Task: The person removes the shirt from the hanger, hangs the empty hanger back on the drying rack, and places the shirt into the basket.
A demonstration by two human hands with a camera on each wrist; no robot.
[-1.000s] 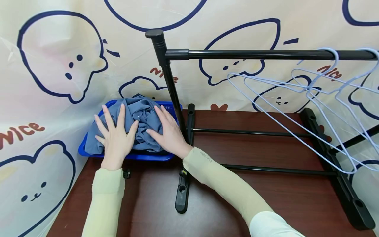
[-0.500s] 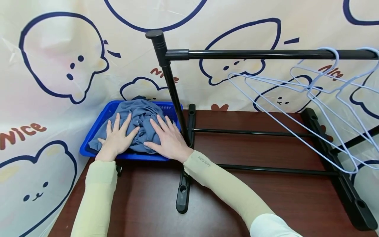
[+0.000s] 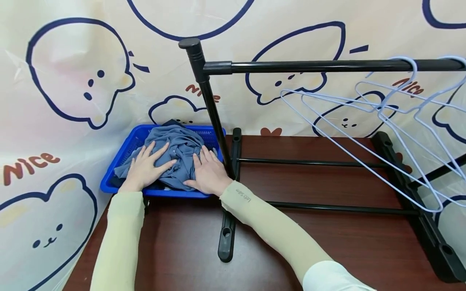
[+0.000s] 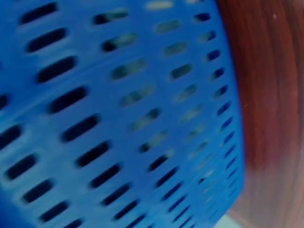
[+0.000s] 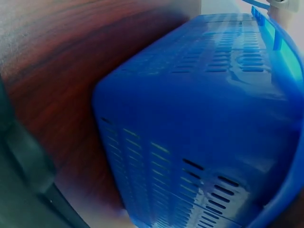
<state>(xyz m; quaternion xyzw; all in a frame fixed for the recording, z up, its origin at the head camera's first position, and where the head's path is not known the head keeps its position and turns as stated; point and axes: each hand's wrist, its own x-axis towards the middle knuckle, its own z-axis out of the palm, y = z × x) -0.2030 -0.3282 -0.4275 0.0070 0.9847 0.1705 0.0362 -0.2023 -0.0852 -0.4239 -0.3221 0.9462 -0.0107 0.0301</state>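
Observation:
A crumpled heap of blue-grey cloth (image 3: pixel 178 145) lies in a blue plastic basket (image 3: pixel 109 178) at the left of the table. My left hand (image 3: pixel 143 169) rests on the heap's left side, fingers spread and pointing away from me. On the right side of the cloth lies my right hand (image 3: pixel 211 173), its fingers fairly straight. Slotted basket wall (image 4: pixel 118 118) fills most of the left wrist view, where no hand shows. The right wrist view has a rounded corner of the basket (image 5: pixel 190 109) close up.
A black clothes rack stands beside the basket, its left post (image 3: pixel 214 117) rising right by the basket's right end. Pale blue hangers (image 3: pixel 386 109) hang from the top bar (image 3: pixel 309 66) at the right. Behind is a wall covering with cartoon bears; the table (image 3: pixel 189 242) is dark brown.
Both hands have slid over the cloth, the left first toward me and then slightly inward. The heap has been gathered away from the basket's left end, baring more of its inner wall.

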